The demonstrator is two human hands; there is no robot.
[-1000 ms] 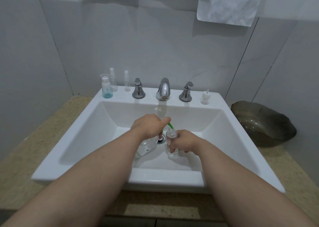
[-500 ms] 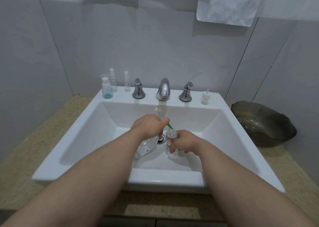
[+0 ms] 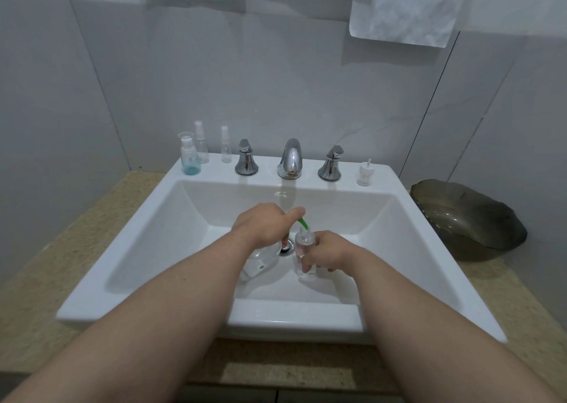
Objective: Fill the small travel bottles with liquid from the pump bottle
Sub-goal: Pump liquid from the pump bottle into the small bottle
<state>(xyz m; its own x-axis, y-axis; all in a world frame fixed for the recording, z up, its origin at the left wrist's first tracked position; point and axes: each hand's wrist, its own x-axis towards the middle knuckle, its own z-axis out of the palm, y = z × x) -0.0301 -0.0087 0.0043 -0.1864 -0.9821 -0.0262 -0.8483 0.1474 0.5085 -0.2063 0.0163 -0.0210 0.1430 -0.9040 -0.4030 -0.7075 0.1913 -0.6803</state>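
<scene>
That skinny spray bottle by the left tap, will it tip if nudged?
Probably: the spray bottle is tall, narrow and looks empty, so likely light and tippy. On the glossy sink ledge it may also slide.

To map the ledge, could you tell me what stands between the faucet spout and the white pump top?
In the head view, one chrome tap handle stands between the faucet spout and the white pump top, touching neither.

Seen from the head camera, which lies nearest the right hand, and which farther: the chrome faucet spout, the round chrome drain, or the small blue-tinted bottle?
1. Round chrome drain, in the basin, just left of the right hand.
2. Chrome faucet spout, centre of the back ledge.
3. Small blue-tinted bottle, back-left corner of the ledge.
</scene>
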